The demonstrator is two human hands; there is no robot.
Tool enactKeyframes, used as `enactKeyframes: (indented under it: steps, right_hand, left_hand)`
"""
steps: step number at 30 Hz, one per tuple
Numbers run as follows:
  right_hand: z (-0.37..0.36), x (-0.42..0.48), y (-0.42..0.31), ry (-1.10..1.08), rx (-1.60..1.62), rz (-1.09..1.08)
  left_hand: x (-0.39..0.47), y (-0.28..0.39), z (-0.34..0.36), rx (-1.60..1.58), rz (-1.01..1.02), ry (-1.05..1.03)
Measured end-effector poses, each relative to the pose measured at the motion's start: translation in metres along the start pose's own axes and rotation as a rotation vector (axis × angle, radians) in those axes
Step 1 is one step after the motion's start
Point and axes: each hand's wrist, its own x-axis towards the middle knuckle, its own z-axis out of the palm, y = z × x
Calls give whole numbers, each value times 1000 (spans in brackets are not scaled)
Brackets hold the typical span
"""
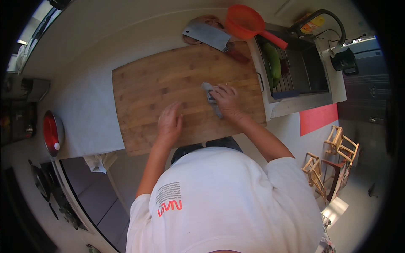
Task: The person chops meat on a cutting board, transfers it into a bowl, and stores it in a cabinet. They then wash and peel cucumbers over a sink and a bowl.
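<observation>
A large wooden cutting board (190, 72) lies on the counter before me. My right hand (227, 100) presses a crumpled grey cloth (211, 98) against the board, right of its middle. My left hand (171, 121) rests on the front part of the board, palm down, fingers slightly bent, with nothing seen in it. At the board's back right edge lies a cleaver (207, 34); its blade covers part of some raw meat (213, 20), and its reddish handle reaches over the board.
A red plastic strainer (243, 22) stands behind the sink (311, 69), its handle over the rim. Long green vegetables (272, 61) lie on a rack in the sink. A faucet (335, 19) arches at the right. A red-lined bowl (52, 132) sits at the counter's left end.
</observation>
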Motion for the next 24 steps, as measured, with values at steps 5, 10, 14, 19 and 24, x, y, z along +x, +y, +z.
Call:
enactKeyframes:
  steps: [5,10,14,19,24]
  right_hand:
    - [-34,-7,35,38,518,403]
    - [-25,-1,75,-112,561,665]
    - [-15,4,69,-179,472,488]
    - [-18,24,51,-242,440,441]
    - [25,44,54,-340,180,309]
  left_hand:
    - [28,26,9,-35,65,-31]
    - [57,53,35,0,88,-280]
    - [79,71,84,108,187,-402]
    - [70,69,106,307,218,-295]
    - [64,20,100,-2,81,-188]
